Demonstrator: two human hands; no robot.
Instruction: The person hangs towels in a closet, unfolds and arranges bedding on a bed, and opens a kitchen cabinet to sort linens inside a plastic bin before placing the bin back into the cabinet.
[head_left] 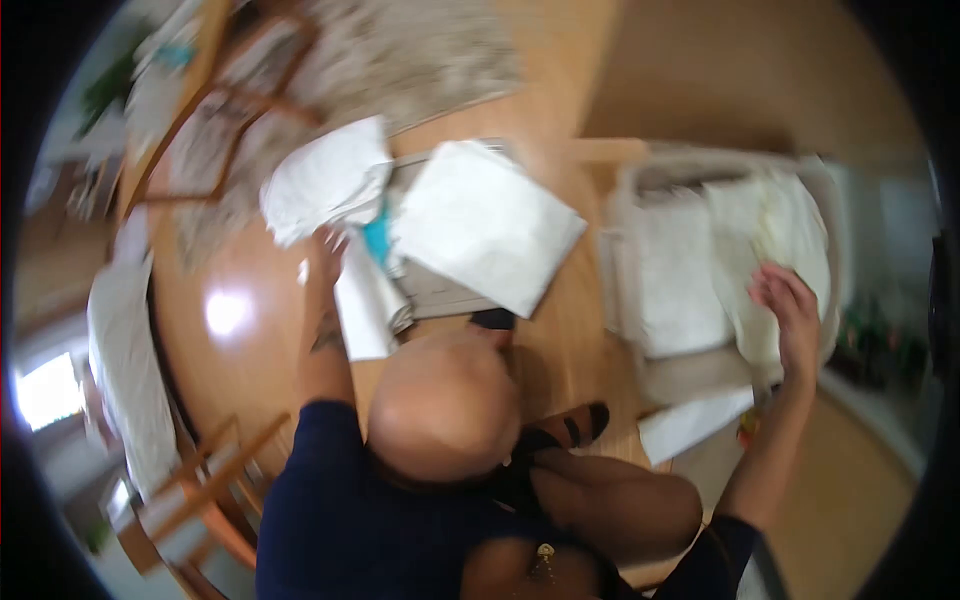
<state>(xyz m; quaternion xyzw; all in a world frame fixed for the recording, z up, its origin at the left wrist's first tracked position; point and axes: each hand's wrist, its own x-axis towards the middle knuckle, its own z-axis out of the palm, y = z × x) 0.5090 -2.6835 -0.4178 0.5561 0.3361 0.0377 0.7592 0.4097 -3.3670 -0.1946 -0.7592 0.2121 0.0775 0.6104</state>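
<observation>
On the left, my left hand (330,248) grips the lower edge of a folded white cloth (330,180), its fingers partly hidden and blurred. Beside it on a grey flat board (445,290) lie a large white folded cloth (490,225), a turquoise piece (378,238) and another white folded cloth (365,300). To the right, my right hand (787,300) is over a pale bin (690,375). Its curled fingers close on a cream cloth (748,225) in the bin, where a fold runs to the fingertips. A stack of white folded cloth (683,275) fills the bin's left side.
A white sheet (695,425) lies on the floor below the bin. Wooden chairs (210,480) stand at the lower left, near a long white covered surface (130,370). A shaggy rug (410,60) lies at the top. My knees and feet are close below the cloths.
</observation>
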